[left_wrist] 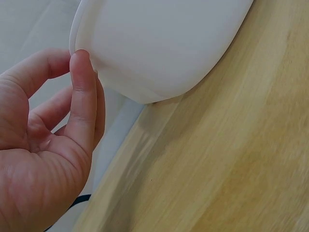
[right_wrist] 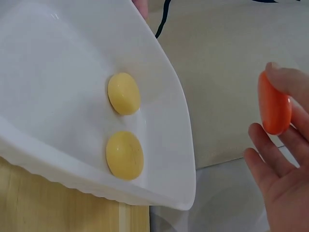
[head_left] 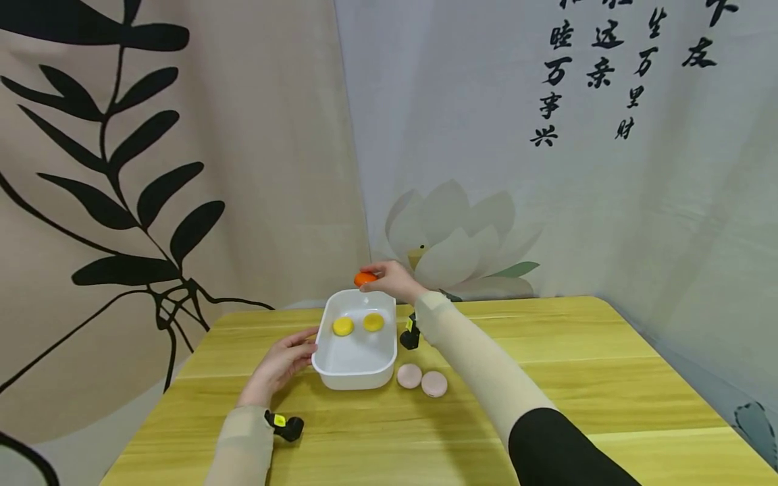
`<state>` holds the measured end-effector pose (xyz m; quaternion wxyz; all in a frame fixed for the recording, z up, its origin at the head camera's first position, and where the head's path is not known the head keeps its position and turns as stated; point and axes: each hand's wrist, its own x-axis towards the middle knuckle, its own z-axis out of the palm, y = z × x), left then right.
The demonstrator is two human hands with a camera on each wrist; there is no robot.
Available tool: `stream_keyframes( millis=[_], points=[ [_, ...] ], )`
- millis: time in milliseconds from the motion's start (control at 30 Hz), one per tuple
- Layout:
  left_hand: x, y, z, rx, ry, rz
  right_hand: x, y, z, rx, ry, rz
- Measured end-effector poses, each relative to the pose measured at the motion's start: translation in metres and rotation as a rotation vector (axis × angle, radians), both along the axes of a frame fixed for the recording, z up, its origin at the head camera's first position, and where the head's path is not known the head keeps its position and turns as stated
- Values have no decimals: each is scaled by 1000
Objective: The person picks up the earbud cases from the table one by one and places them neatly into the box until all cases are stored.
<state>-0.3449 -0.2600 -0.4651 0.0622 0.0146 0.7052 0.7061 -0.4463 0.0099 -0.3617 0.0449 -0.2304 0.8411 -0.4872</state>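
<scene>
A white rectangular tub point(head_left: 355, 358) with rounded corners stands on the table. Two glossy yellow discs, a left one point(head_left: 343, 326) and a right one point(head_left: 373, 322), lie inside it. The left hand point(head_left: 286, 361) pinches the tub's left rim; in the left wrist view the curled fingers point(left_wrist: 83, 72) meet at the tub's edge point(left_wrist: 145, 58). Over the tub's far edge, the right hand point(head_left: 395, 280) pinches a thick, smooth orange disc point(head_left: 365, 278) between thumb and fingers. The orange disc point(right_wrist: 274, 104) is raised apart from the tub in the right wrist view.
Two pale pink discs, one point(head_left: 409, 376) and another point(head_left: 434, 384), lie on the wooden table point(head_left: 547, 351) just right of the tub. A printed curtain point(head_left: 286, 135) hangs behind the table's far edge. Each wrist carries a small black camera.
</scene>
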Motion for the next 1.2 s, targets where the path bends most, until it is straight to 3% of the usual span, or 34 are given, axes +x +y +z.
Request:
stream_keyframes(
  millis=[1200],
  points=[
    [-1,-2,1,-11,-3,-1,-7,-22,-22,-47,-25,-66]
  ],
)
